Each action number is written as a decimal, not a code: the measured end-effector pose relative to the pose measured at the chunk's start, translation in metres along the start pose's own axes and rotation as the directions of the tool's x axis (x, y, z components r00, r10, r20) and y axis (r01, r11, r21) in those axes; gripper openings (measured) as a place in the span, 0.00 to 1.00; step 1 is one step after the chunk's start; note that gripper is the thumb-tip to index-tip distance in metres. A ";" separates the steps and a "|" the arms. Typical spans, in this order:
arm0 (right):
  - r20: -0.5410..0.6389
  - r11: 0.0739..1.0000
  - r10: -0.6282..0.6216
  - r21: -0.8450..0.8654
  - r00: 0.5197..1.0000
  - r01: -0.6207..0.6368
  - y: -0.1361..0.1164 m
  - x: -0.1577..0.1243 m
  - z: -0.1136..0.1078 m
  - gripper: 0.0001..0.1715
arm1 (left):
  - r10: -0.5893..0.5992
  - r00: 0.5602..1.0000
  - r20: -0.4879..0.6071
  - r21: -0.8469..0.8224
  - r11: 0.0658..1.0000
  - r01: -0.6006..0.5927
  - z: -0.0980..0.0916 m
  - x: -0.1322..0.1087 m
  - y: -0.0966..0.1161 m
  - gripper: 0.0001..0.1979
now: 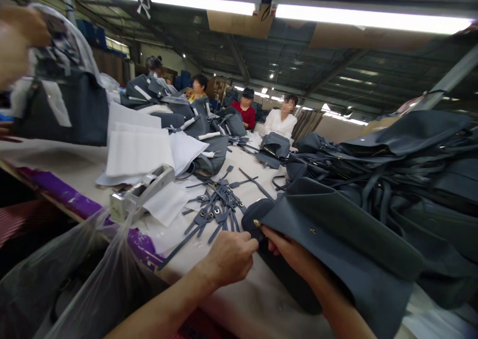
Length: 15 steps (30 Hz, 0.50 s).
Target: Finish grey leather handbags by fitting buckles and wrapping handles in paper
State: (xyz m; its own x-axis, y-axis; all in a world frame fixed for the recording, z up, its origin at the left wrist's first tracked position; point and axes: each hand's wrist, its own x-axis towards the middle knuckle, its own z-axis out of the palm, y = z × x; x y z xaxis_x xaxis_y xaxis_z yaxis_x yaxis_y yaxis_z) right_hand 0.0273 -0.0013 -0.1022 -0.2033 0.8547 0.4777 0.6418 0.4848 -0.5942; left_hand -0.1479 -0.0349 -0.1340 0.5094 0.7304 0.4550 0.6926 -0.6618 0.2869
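Observation:
A dark grey handbag [336, 219] lies in front of me on the right, its broad flap lifted over my forearm. My right hand [282, 244] reaches beneath that flap and grips the bag near its left end, close to a small gold-coloured metal piece [257, 223]. My left hand [233, 257] is closed beside the same end, fingertips pinched together; what they hold, if anything, is hidden. Just beyond the hands lies a loose pile of grey buckled straps [220, 207].
A metal tape dispenser [140, 194] stands left at the table edge, by white foam sheets [138, 150] and a hanging clear plastic bag [112, 279]. Grey bags [429, 165] are heaped right. At far left, another person's hand [24, 30] is over a bag. Several people sit beyond.

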 end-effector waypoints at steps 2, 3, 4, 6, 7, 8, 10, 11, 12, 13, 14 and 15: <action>0.123 0.983 0.163 0.064 0.979 -0.172 -0.006 0.005 -0.009 0.27 | -0.054 0.996 0.072 0.042 0.998 0.051 0.000 -0.005 -0.004 0.04; 0.159 0.966 0.228 0.088 0.961 -0.243 -0.010 0.007 -0.013 0.26 | -0.105 0.990 0.092 0.044 0.994 0.101 0.000 -0.007 -0.007 0.08; 0.165 0.953 0.264 0.110 0.950 -0.284 -0.013 0.009 -0.016 0.26 | -0.163 0.982 0.098 0.031 0.987 0.161 0.000 -0.009 -0.010 0.12; 0.183 0.934 0.291 0.159 0.939 -0.321 -0.018 0.013 -0.022 0.25 | -0.256 0.965 0.058 -0.075 0.963 0.260 -0.004 -0.009 -0.014 0.15; 0.193 0.926 0.295 0.185 0.936 -0.330 -0.020 0.014 -0.023 0.24 | -0.276 0.961 0.017 -0.175 0.945 0.275 -0.007 -0.009 -0.015 0.12; 0.203 0.918 0.297 0.209 0.933 -0.337 -0.022 0.014 -0.024 0.23 | -0.286 0.958 -0.034 -0.292 0.919 0.264 -0.010 -0.007 -0.016 0.07; 0.222 0.904 0.307 0.237 0.926 -0.356 -0.025 0.014 -0.025 0.22 | -0.317 0.940 -0.124 -0.507 0.835 0.214 -0.017 -0.001 -0.013 0.06; 0.231 0.901 0.311 0.238 0.922 -0.364 -0.027 0.014 -0.026 0.22 | -0.344 0.927 -0.147 -0.585 0.786 0.199 -0.021 0.003 -0.010 0.07; 0.239 0.900 0.316 0.233 0.918 -0.370 -0.029 0.013 -0.026 0.22 | -0.379 0.912 -0.157 -0.638 0.744 0.199 -0.024 0.007 -0.007 0.06; 0.246 0.901 0.318 0.221 0.915 -0.373 -0.031 0.013 -0.026 0.22 | -0.414 0.897 -0.158 -0.670 0.712 0.210 -0.026 0.013 -0.004 0.04; 0.256 0.905 0.318 0.204 0.913 -0.373 -0.033 0.012 -0.026 0.22 | -0.440 0.883 -0.160 -0.691 0.689 0.218 -0.027 0.018 -0.001 0.04; 0.266 0.910 0.316 0.186 0.911 -0.370 -0.035 0.012 -0.027 0.22 | -0.455 0.875 -0.168 -0.703 0.677 0.217 -0.027 0.023 0.001 0.05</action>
State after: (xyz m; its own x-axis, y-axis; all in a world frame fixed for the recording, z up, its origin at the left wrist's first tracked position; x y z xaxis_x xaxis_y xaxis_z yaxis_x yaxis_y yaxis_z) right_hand 0.0222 -0.0134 -0.0581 -0.1789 0.9810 0.0752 0.5217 0.1594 -0.8381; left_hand -0.1493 -0.0235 -0.1000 0.0450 0.9114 0.4090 0.2211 -0.4083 0.8857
